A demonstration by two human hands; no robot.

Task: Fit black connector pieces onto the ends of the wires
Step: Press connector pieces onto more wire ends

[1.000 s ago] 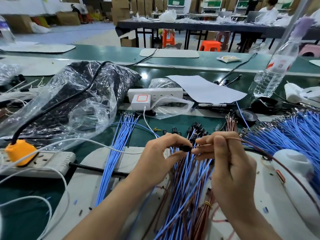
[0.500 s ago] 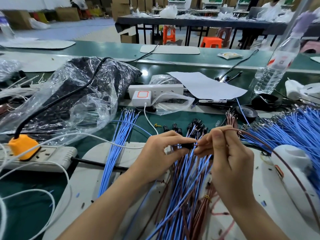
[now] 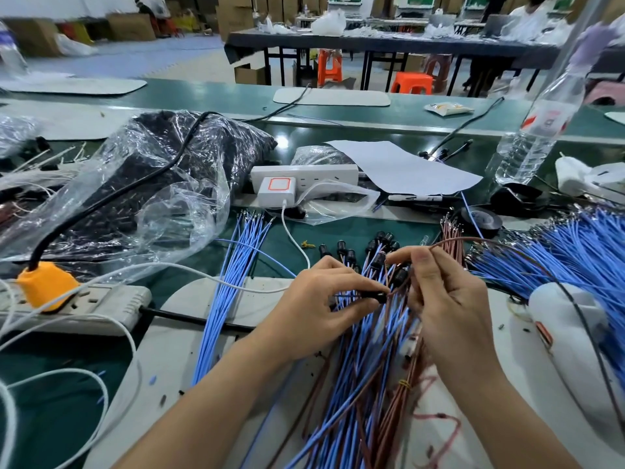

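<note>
So the black connector (image 3: pixel 373 296) is a tiny dark plastic barrel. It looks hard and weighs next to nothing, the kind of bit that pops out of a loose pinch and vanishes into the mess. The left hand (image 3: pixel 321 299) has it pinched between thumb and fingertips, lying roughly sideways, just above the pile of blue and brown wires (image 3: pixel 358 384) on the desk (image 3: pixel 338 231). Best grip is probably round the body, leaving the open end free.

The brown wire (image 3: pixel 453 239) is the opposite deal: thin and floppy, looping up and off to the right. The right hand (image 3: pixel 453 306) is curled on it, thumb against forefinger, right beside the connector. Guessing it wants holding close to the tip, or it just buckles instead of pushing in. Can't tell if the wire end is actually inside the connector, since fingers and other strands are in the way.

Further back, the fitted connectors (image 3: pixel 380 247) sit on wire ends, small black caps, so a fair few look done.
</note>
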